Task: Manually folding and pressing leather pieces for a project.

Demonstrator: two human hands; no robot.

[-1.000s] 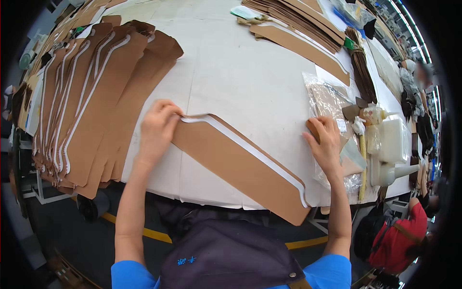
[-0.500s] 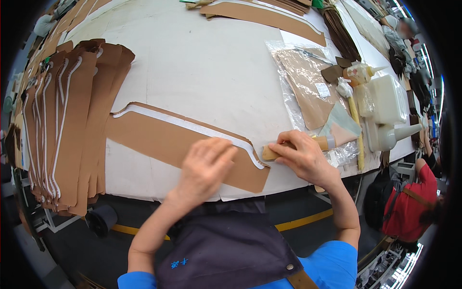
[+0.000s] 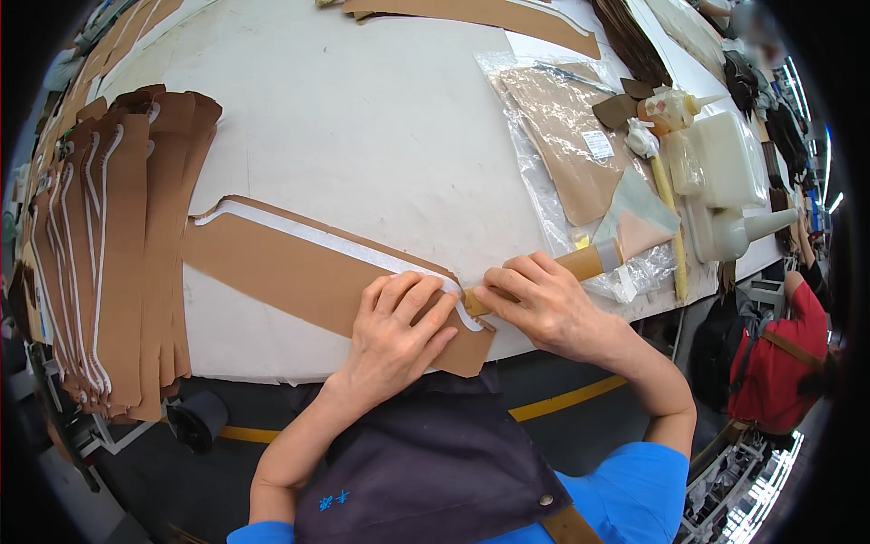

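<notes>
A long brown leather-like panel (image 3: 281,258) lies slantwise on the table, a white strip (image 3: 317,238) running along its far edge and curving at the right end. My left hand (image 3: 399,331) rests on the panel's right part, fingers spread and bent, the tips near the strip. My right hand (image 3: 539,304) pinches a tan, wooden-looking tool (image 3: 472,304), its tip at the strip's curved end. Just behind that hand shows a yellowish-brown cylinder (image 3: 584,263) with a grey band; the hand hides whether it joins the tool.
Stacked brown panels with white strips (image 3: 122,272) stand at the left. At right are a clear plastic bag (image 3: 535,172) with brown pieces, a pale cloth scrap (image 3: 643,213), a yellow stick (image 3: 666,199) and plastic bottles (image 3: 725,163). More panels (image 3: 480,16) lie at the far edge.
My left hand has come down onto the panel and its fingers have spread. My right hand has moved left, bringing the tool's tip onto the panel's right edge. The whole view has shifted slightly.
</notes>
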